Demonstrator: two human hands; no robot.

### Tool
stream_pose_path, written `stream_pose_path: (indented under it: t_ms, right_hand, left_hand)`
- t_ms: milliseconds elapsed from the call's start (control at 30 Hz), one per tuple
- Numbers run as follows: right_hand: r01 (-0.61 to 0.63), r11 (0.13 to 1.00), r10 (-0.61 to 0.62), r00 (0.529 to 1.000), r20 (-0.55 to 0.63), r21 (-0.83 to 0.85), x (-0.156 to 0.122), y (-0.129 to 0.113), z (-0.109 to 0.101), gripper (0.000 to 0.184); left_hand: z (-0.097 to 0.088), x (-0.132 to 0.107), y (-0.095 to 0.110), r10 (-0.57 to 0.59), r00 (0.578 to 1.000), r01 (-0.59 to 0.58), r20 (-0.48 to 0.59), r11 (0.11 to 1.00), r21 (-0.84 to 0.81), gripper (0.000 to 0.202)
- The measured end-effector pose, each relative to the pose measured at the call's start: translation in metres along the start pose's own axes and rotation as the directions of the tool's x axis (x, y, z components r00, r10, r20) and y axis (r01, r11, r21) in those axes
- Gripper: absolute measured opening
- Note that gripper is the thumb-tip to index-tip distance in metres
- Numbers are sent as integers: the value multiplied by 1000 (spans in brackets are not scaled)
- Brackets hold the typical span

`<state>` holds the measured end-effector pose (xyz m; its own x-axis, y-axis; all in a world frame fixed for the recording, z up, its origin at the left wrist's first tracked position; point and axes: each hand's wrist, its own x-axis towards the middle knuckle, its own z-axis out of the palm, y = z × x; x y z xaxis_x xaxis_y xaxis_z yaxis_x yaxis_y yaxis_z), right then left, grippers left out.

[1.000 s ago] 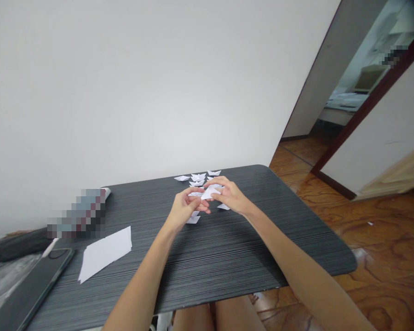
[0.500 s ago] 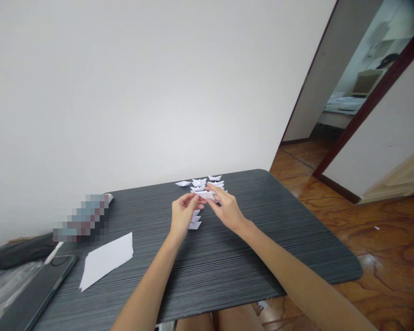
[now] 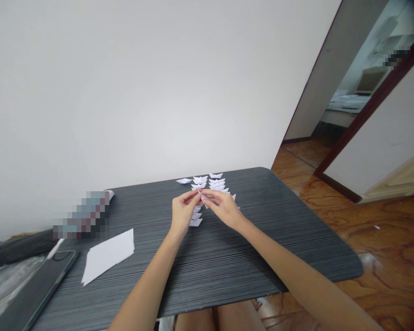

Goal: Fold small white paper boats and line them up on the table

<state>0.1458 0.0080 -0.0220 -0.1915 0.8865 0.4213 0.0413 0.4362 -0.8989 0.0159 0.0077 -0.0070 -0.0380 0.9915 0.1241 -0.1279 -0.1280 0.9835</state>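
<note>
Between my two hands is a small piece of folded white paper (image 3: pixel 203 196), mostly covered by the fingers. My left hand (image 3: pixel 185 209) pinches its left side with thumb and forefinger. On the other side, the thumb and fingers of my right hand (image 3: pixel 223 208) close on it too. Folded white paper boats stand in two columns behind and beneath the hands, among them a boat at the back (image 3: pixel 215 175) and one nearest me (image 3: pixel 195 223). A single paper boat (image 3: pixel 184 181) sits apart at the back left.
A stack of white paper sheets (image 3: pixel 108 255) lies on the dark wood-grain table (image 3: pixel 248 257) to the left. Beyond it are a blurred-out package (image 3: pixel 84 215) and a dark flat device (image 3: pixel 37 289) at the left edge. A white wall (image 3: pixel 158 92) rises behind the table.
My right hand has come lower and closer to the left, its fingers folding in over the paper. The paper strip, broad before, now shows only a small pointed part. The view has shifted slightly.
</note>
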Motion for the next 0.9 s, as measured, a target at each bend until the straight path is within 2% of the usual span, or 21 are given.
stream_pose_path:
  t_ms: [100, 200, 300, 400, 600, 667, 767, 833, 900]
  right_hand:
    - [-62, 996, 63, 998, -23, 65, 2, 3, 0, 30]
    - [-47, 996, 49, 999, -23, 72, 2, 0, -1, 27]
    - [-19, 999, 19, 999, -26, 35, 1, -4, -1, 23]
    - [16, 999, -17, 1000, -20, -49, 0, -7, -2, 22]
    - [62, 959, -79, 996, -49, -276, 2, -9, -6, 14]
    - [7, 951, -21, 999, -41, -309, 3, -10, -9, 9]
    - [-143, 966, 166, 982, 89, -217, 5, -11, -17, 13]
    - [-218, 965, 247, 944, 221, -147, 6, -12, -25, 21]
    - [-277, 949, 311, 893, 325, -149, 6, -12, -31, 24]
  left_hand:
    - [-1, 2, -2, 38, 999, -40, 23, 998, 51, 27]
    - [-3, 3, -3, 140, 988, -147, 73, 983, 113, 21]
    - [-3, 3, -1, 246, 962, -266, 122, 946, 187, 15]
    - [-3, 2, 0, 288, 949, -311, 131, 924, 221, 13]
    - [-3, 3, -3, 258, 955, -291, 145, 905, 310, 14]
    - [-3, 3, -3, 215, 960, -267, 179, 895, 358, 16]
    - [-3, 2, -2, 127, 963, -217, 238, 888, 406, 19]
    - [-2, 0, 0, 75, 953, -208, 295, 868, 450, 18]
    - [-1, -4, 1, 1, 923, -212, 384, 834, 509, 12]
